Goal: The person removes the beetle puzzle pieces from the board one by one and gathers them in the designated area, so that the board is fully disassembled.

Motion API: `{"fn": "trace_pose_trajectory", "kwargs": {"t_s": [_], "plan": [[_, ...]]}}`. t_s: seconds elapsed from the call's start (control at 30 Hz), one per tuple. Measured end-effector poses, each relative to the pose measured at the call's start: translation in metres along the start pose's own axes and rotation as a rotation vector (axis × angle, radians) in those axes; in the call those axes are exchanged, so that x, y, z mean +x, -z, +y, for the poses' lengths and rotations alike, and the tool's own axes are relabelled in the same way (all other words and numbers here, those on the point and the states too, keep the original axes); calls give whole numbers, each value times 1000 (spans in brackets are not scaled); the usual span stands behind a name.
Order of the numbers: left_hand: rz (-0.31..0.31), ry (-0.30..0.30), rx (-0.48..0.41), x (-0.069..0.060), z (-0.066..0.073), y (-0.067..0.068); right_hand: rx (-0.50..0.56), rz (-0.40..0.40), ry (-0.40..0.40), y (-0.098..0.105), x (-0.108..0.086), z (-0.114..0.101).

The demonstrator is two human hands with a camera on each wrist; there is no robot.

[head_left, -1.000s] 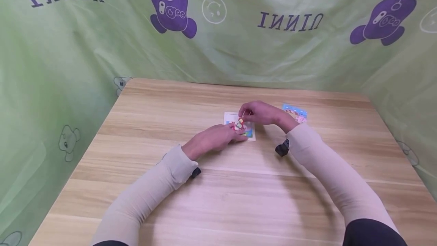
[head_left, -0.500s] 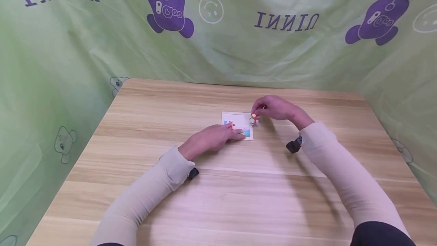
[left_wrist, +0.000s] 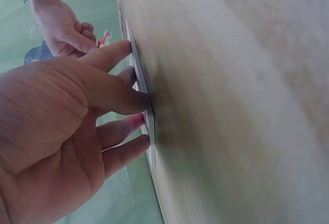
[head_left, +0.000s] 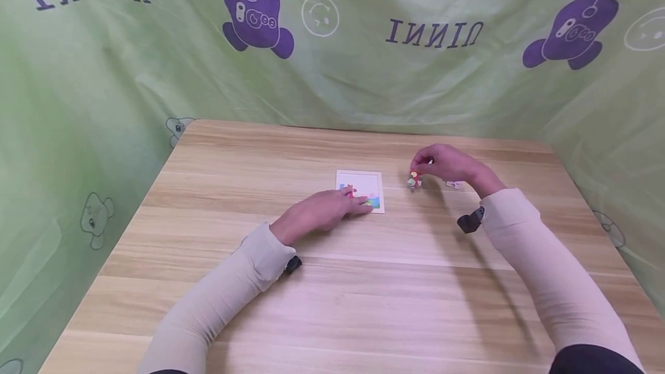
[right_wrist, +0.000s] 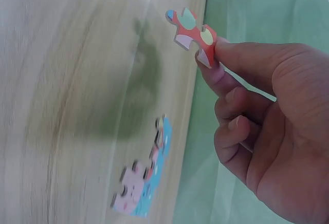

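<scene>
My right hand (head_left: 447, 163) pinches a jigsaw puzzle piece (right_wrist: 193, 34) between thumb and index finger, its other fingers curled in. Red, with yellow and green patches, the piece is held above the table, right of the puzzle frame. My left hand (head_left: 324, 209) rests on the white-bordered puzzle frame (head_left: 381, 183), its fingertips spread and pressing on it. Pieces with red, blue and green print lie in the lower part of the frame, partly covered by the fingers. In the left wrist view the frame (left_wrist: 149, 111) appears edge-on under the fingers.
Blue and pink puzzle pieces (right_wrist: 141, 183) lie on the wooden table (head_left: 332, 305) near my right hand, which partly hides them in the head view. A green printed curtain (head_left: 353, 85) hangs behind the table.
My right hand has carried the red piece from over the frame out to the right, towards the loose pieces. The left hand keeps its place on the frame.
</scene>
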State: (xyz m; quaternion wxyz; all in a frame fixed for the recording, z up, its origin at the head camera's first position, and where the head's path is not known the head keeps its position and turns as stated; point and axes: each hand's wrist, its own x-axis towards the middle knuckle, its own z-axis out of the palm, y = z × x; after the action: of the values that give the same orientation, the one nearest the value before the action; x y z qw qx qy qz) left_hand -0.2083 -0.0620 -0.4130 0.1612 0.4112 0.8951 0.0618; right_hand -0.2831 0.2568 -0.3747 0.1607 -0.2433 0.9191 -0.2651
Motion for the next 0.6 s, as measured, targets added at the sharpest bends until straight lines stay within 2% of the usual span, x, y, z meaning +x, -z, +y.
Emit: {"fn": "trace_pose_trajectory", "kwargs": {"t_s": [0.17, 0.33, 0.47, 0.6], "plan": [[8, -31, 72, -2, 0, -1, -3, -1, -37, 6, -6, 11], [23, -16, 45, -4, 1, -3, -19, 22, -61, 12, -10, 19], [10, 11, 8, -4, 3, -3, -26, 29, -88, 15, -13, 23], [0, 17, 17, -3, 3, -3, -22, 33, -102, 15, -14, 28]]}}
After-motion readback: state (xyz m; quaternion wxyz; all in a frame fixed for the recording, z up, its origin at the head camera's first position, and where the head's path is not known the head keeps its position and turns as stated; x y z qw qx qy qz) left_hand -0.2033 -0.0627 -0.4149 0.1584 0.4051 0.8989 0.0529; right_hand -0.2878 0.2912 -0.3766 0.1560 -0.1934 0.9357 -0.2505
